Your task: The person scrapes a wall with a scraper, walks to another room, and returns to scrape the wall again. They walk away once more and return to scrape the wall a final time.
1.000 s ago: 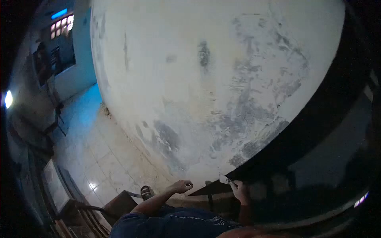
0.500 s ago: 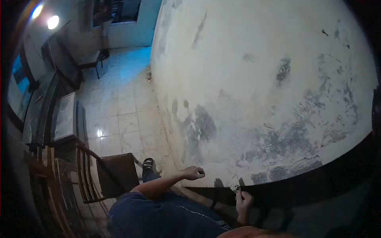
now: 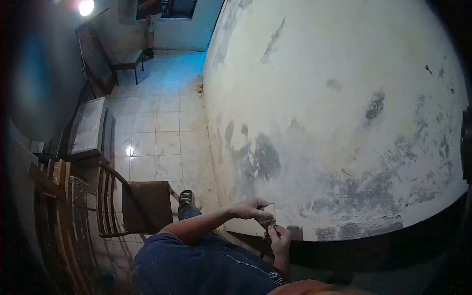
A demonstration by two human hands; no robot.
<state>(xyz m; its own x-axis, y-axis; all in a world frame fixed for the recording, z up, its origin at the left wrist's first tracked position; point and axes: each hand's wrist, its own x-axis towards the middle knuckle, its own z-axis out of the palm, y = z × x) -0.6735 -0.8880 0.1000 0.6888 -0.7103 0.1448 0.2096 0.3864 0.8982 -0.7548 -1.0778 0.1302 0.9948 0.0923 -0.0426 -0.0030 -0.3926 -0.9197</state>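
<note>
Just in front of the lower edge of the patchy wall, my two hands meet. My right hand grips a small scraper by its lower end, with the blade pointing up toward the wall. My left hand is at the blade, its thumb and fingers around the scraper's edge. Whitish material shows on the blade and the fingers. Grey patches mark the wall behind and to the right of the hands.
A brown chair stands on the tiled floor to the left. Beyond it are a framed panel, wooden frames and a bench. A person stands near the far window. A lamp glows at upper left.
My left hand has moved right to the scraper, and my right hand has moved left and slightly up with it. The view has shifted, so the wall and room appear further right.
</note>
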